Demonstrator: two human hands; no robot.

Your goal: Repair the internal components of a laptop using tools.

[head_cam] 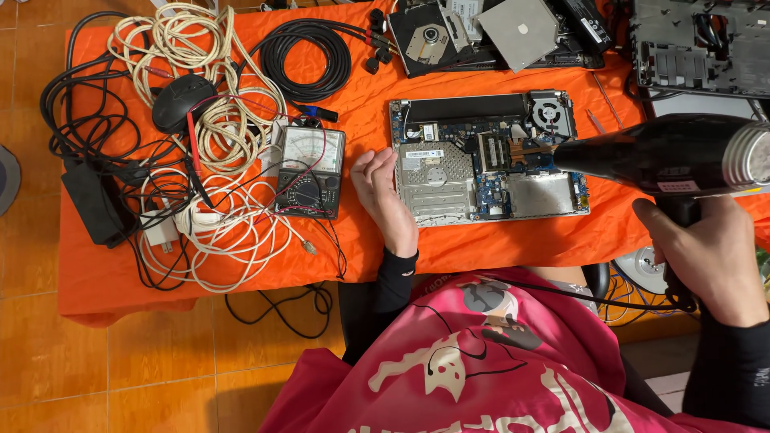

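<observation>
An opened laptop base with its blue circuit board and fan exposed lies on the orange cloth. My left hand rests on edge against the laptop's left side, fingers loosely curled, holding nothing. My right hand grips the handle of a black heat gun. Its dark nozzle points left over the board's right half, near the copper heat pipe.
An analog multimeter with red and black leads sits left of my hand. Coiled white and black cables, a black mouse and a power adapter crowd the left. An optical drive and other laptop parts lie along the far edge.
</observation>
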